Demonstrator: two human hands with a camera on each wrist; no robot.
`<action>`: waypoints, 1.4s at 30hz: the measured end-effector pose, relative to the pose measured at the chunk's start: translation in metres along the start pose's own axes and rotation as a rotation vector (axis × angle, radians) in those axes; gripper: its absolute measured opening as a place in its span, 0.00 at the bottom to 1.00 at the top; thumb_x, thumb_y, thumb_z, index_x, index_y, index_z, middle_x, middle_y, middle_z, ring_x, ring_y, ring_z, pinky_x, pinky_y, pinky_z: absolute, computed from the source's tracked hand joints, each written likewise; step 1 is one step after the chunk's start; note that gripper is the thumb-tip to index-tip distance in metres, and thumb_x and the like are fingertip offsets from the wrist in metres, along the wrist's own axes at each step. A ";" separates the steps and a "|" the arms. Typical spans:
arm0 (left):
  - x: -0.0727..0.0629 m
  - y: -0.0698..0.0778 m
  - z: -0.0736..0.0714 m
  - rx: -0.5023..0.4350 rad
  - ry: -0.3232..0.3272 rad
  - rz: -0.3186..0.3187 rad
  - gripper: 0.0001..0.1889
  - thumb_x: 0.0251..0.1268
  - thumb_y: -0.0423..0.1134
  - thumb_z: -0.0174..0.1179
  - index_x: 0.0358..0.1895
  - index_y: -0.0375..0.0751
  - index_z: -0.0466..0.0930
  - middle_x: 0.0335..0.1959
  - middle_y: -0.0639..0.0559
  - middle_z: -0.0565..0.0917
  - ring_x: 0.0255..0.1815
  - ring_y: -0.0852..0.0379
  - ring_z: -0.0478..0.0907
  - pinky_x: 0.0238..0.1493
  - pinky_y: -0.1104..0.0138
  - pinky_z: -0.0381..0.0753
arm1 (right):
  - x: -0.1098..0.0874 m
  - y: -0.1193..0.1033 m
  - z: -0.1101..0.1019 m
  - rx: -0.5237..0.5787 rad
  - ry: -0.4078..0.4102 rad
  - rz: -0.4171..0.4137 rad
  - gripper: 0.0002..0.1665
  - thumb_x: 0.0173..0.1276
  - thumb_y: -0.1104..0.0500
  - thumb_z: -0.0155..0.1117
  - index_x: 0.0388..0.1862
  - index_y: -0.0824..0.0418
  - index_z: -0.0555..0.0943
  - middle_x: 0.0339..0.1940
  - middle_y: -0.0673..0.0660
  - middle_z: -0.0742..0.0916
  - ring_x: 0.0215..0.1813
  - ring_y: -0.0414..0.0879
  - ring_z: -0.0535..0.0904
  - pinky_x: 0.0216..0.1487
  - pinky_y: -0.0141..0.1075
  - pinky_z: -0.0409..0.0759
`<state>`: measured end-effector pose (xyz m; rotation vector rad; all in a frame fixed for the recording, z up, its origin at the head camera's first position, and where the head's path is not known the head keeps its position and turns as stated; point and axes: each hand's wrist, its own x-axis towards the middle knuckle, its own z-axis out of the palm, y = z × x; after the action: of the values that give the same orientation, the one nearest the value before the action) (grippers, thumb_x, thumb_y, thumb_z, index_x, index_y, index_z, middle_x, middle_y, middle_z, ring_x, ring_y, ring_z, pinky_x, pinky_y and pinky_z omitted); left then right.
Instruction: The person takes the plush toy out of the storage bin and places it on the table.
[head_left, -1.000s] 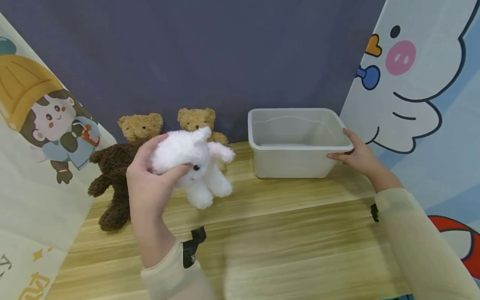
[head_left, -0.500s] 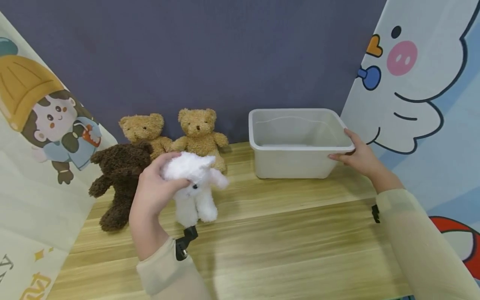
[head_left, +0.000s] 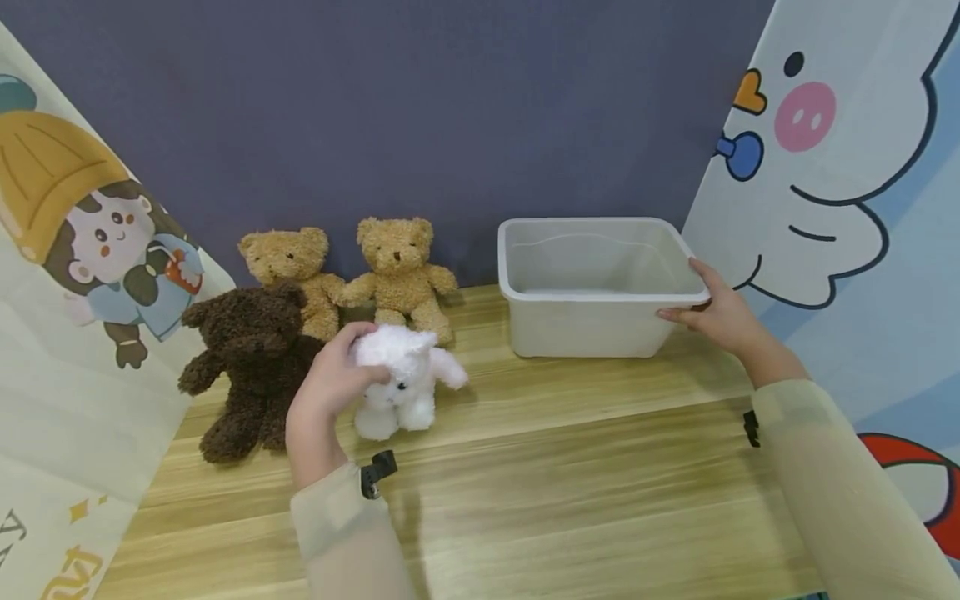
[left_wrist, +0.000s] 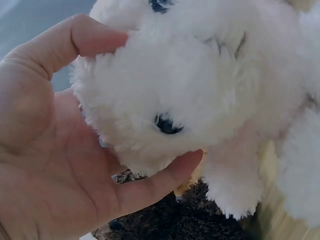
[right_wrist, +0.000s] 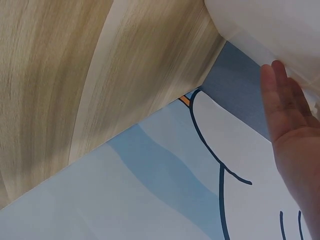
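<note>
My left hand [head_left: 330, 383] holds a white plush animal [head_left: 401, 358] by its head, thumb across the face and fingers round the back. The toy is upright with its short legs at the tabletop; a pale pink ear or limb sticks out to the right. In the left wrist view, the fluffy face of the white plush animal [left_wrist: 150, 75] fills the space between thumb and fingers. My right hand [head_left: 716, 312] grips the right front corner of a light grey plastic bin [head_left: 588, 329], thumb under the rim. In the right wrist view, the right hand's fingers [right_wrist: 285, 100] lie along its wall.
A dark brown teddy bear [head_left: 251, 358] sits at the left. Behind it, two light brown ones, a left bear [head_left: 288, 258] and a right bear [head_left: 397, 267], sit against the dark grey backdrop [head_left: 450, 108]. Printed cartoon panels flank the wooden table [head_left: 570, 483].
My left hand has lowered the white plush animal from in front of the bears to the tabletop and turned it upright, uncovering the bears behind. The right hand and bin have stayed put.
</note>
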<state>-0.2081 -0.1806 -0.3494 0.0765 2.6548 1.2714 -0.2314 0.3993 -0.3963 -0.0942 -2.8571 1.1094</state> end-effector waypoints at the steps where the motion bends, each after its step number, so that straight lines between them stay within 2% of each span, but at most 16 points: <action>1: 0.003 0.000 0.000 0.008 -0.005 -0.005 0.44 0.62 0.37 0.70 0.83 0.51 0.61 0.83 0.37 0.65 0.79 0.32 0.67 0.73 0.38 0.74 | -0.001 0.000 -0.001 0.002 0.001 0.002 0.74 0.67 0.38 0.78 0.91 0.50 0.33 0.77 0.80 0.69 0.61 0.67 0.81 0.40 0.31 0.81; 5: 0.017 0.001 -0.002 0.038 -0.044 -0.022 0.45 0.66 0.41 0.67 0.86 0.53 0.57 0.85 0.37 0.62 0.80 0.32 0.66 0.74 0.37 0.73 | -0.005 0.002 -0.004 -0.007 0.006 0.011 0.74 0.68 0.39 0.77 0.91 0.49 0.32 0.79 0.81 0.66 0.62 0.67 0.79 0.38 0.28 0.80; 9: 0.033 0.000 -0.006 0.057 -0.098 -0.052 0.46 0.72 0.44 0.64 0.88 0.52 0.50 0.87 0.37 0.58 0.83 0.30 0.60 0.77 0.35 0.69 | -0.007 -0.001 -0.004 0.016 -0.019 0.006 0.73 0.69 0.39 0.76 0.90 0.48 0.31 0.79 0.79 0.67 0.64 0.67 0.79 0.39 0.27 0.80; 15: 0.056 0.006 -0.015 0.148 -0.147 -0.086 0.46 0.75 0.46 0.62 0.89 0.50 0.46 0.88 0.37 0.56 0.85 0.30 0.57 0.79 0.34 0.65 | -0.001 -0.004 0.000 0.023 -0.022 -0.001 0.74 0.69 0.39 0.76 0.91 0.50 0.32 0.78 0.79 0.69 0.61 0.63 0.79 0.38 0.28 0.80; 18: 0.067 0.013 -0.015 0.190 -0.162 -0.082 0.46 0.75 0.46 0.63 0.89 0.48 0.47 0.88 0.38 0.55 0.85 0.30 0.56 0.80 0.34 0.65 | 0.000 -0.003 -0.002 0.009 -0.006 -0.002 0.74 0.68 0.39 0.77 0.91 0.50 0.33 0.77 0.79 0.70 0.59 0.63 0.80 0.39 0.30 0.82; 21: 0.076 0.018 -0.015 0.208 -0.161 -0.072 0.46 0.75 0.46 0.62 0.89 0.45 0.47 0.87 0.37 0.57 0.85 0.30 0.58 0.79 0.36 0.67 | -0.001 -0.004 -0.003 -0.008 -0.011 0.003 0.75 0.68 0.37 0.76 0.91 0.50 0.32 0.77 0.80 0.70 0.62 0.67 0.80 0.45 0.39 0.84; 24: 0.082 0.018 -0.013 0.192 -0.143 -0.086 0.46 0.76 0.47 0.62 0.89 0.45 0.47 0.87 0.36 0.58 0.83 0.30 0.61 0.77 0.37 0.71 | -0.002 -0.005 -0.002 -0.013 -0.027 0.009 0.75 0.67 0.35 0.76 0.91 0.49 0.31 0.79 0.80 0.68 0.67 0.71 0.77 0.53 0.51 0.83; 27: 0.082 0.014 -0.013 0.145 -0.100 -0.089 0.46 0.75 0.48 0.63 0.89 0.45 0.47 0.86 0.35 0.58 0.83 0.31 0.61 0.77 0.37 0.71 | -0.002 -0.007 0.000 -0.017 -0.032 0.009 0.76 0.67 0.33 0.75 0.91 0.49 0.31 0.79 0.80 0.67 0.68 0.72 0.75 0.58 0.59 0.80; 29: 0.081 0.011 -0.014 0.096 -0.057 -0.080 0.47 0.73 0.47 0.64 0.88 0.45 0.48 0.85 0.34 0.60 0.82 0.31 0.62 0.77 0.38 0.71 | -0.001 -0.007 0.003 -0.004 -0.037 0.007 0.76 0.67 0.34 0.75 0.91 0.49 0.31 0.79 0.79 0.68 0.69 0.71 0.74 0.58 0.59 0.80; 32: 0.076 0.009 -0.017 0.039 0.030 -0.065 0.48 0.70 0.46 0.65 0.88 0.45 0.49 0.85 0.34 0.61 0.81 0.31 0.64 0.76 0.38 0.72 | 0.001 -0.006 0.007 0.001 -0.044 0.000 0.76 0.66 0.34 0.76 0.91 0.50 0.32 0.78 0.79 0.69 0.68 0.70 0.76 0.56 0.54 0.81; 34: 0.074 0.011 -0.019 0.017 0.092 -0.052 0.47 0.69 0.46 0.66 0.88 0.47 0.53 0.84 0.35 0.63 0.80 0.31 0.66 0.75 0.37 0.73 | 0.001 -0.006 0.008 0.010 -0.042 -0.002 0.75 0.66 0.36 0.77 0.91 0.50 0.33 0.79 0.78 0.69 0.68 0.69 0.76 0.55 0.51 0.81; 37: 0.072 0.015 -0.019 0.005 0.167 -0.027 0.44 0.69 0.48 0.67 0.86 0.49 0.59 0.83 0.36 0.66 0.79 0.31 0.68 0.73 0.35 0.74 | 0.000 -0.006 0.007 0.003 -0.022 -0.006 0.75 0.66 0.37 0.77 0.91 0.51 0.34 0.79 0.78 0.68 0.68 0.70 0.76 0.56 0.53 0.82; 39: 0.072 0.018 -0.018 -0.005 0.176 -0.016 0.42 0.70 0.49 0.67 0.85 0.51 0.60 0.83 0.37 0.66 0.78 0.31 0.68 0.73 0.35 0.74 | -0.002 -0.006 0.006 0.005 -0.015 -0.003 0.75 0.67 0.37 0.77 0.91 0.50 0.33 0.80 0.78 0.67 0.69 0.71 0.75 0.58 0.57 0.80; 42: 0.073 0.021 -0.015 -0.011 0.123 -0.019 0.44 0.73 0.49 0.65 0.87 0.51 0.54 0.85 0.37 0.62 0.81 0.31 0.64 0.75 0.34 0.71 | -0.003 -0.006 0.003 0.010 -0.017 0.000 0.75 0.67 0.37 0.77 0.91 0.50 0.31 0.80 0.79 0.65 0.70 0.72 0.73 0.61 0.60 0.78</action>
<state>-0.2837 -0.1695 -0.3354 -0.0296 2.7435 1.3248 -0.2293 0.3924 -0.3947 -0.0844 -2.8659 1.1297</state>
